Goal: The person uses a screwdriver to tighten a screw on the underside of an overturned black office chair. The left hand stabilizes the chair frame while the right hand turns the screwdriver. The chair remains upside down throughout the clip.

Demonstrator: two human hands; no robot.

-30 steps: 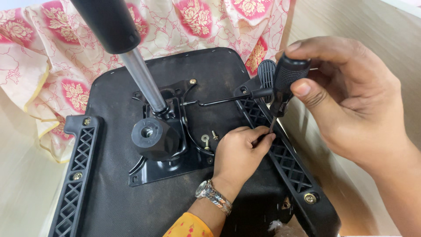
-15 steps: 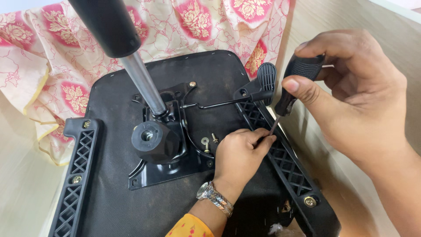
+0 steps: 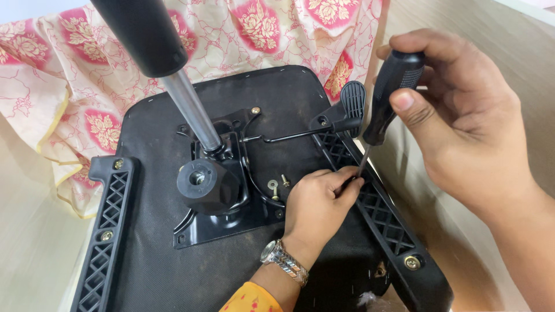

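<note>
My right hand point(image 3: 468, 138) grips the black handle of a screwdriver point(image 3: 393, 86), tilted, with its thin shaft running down and left. The tip meets the fingertips of another person's hand point(image 3: 318, 208), which wears a metal watch and a yellow sleeve and pinches something small on the right black lattice bracket point(image 3: 387, 225). The bracket lies along the right side of an upturned black chair seat point(image 3: 156, 271). My left hand is not in view.
A black metal mechanism plate point(image 3: 231, 219) with a round knob point(image 3: 205, 185) and a gas cylinder point(image 3: 185, 110) sits mid-seat. A loose screw point(image 3: 284, 180) and washer point(image 3: 272, 186) lie beside it. A second lattice bracket point(image 3: 107, 231) is at left, with a floral cloth point(image 3: 69, 86) behind.
My right hand has risen and shifted right, bringing the screwdriver handle more upright. The tip stays by the other person's fingers, which have hardly moved.
</note>
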